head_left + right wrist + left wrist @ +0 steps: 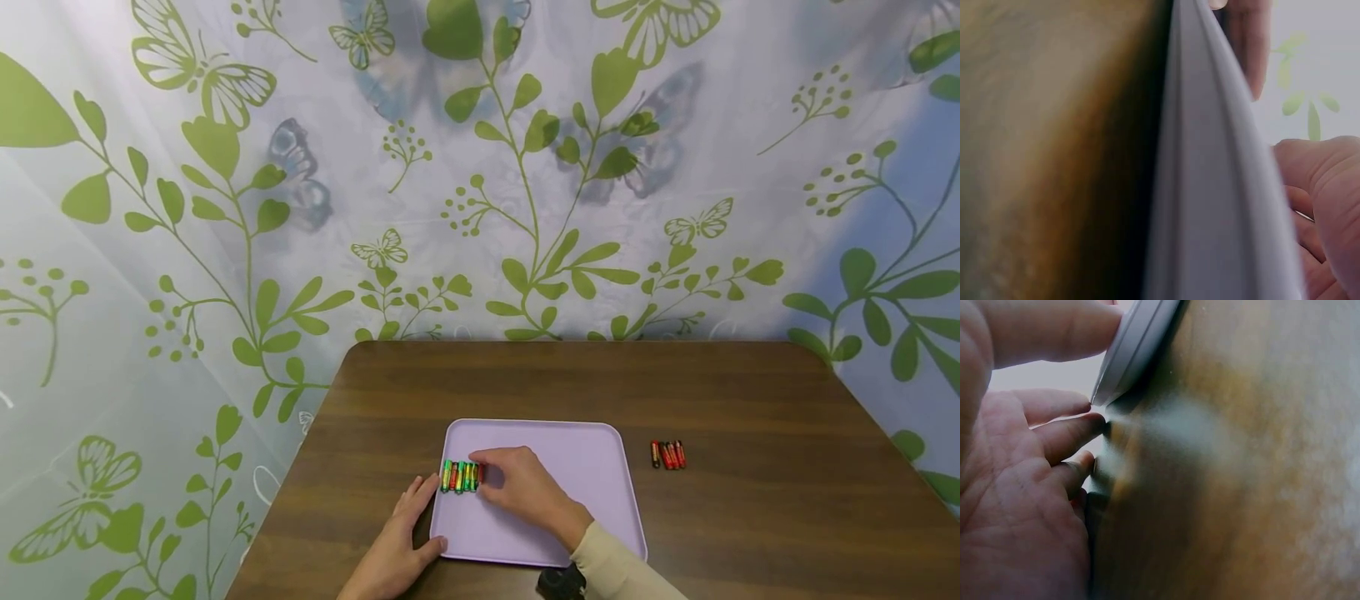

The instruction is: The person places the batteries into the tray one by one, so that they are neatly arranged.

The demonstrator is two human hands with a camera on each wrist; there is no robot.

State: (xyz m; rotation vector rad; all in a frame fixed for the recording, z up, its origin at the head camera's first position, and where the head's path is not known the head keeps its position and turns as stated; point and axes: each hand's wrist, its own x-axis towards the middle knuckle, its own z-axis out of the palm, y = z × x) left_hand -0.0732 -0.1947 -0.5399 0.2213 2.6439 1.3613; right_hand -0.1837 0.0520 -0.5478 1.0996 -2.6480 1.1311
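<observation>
Pale cloth hangings [420,196], printed with green leafy stems and butterflies in green and grey-blue, cover the wall behind and run down the left and right sides. In front of them stands a dark brown, wood-grained surface [750,533] with rounded far corners. A shallow lilac tray [581,458] with rounded corners and a low rim lies on it, towards the near side.

The left hand [401,537] is at the tray's left edge, its grip released: the fingers are extended, and the thumb touches the rim near the close corner. The right hand [528,492] reaches over the tray, its grip pinching a dark red battery [482,475] between thumb and forefinger.

That battery is at the right end of a row of green and red batteries [461,477] standing side by side along the tray's left part. Four red-and-black batteries [670,455] lie on the surface, right of the tray.
</observation>
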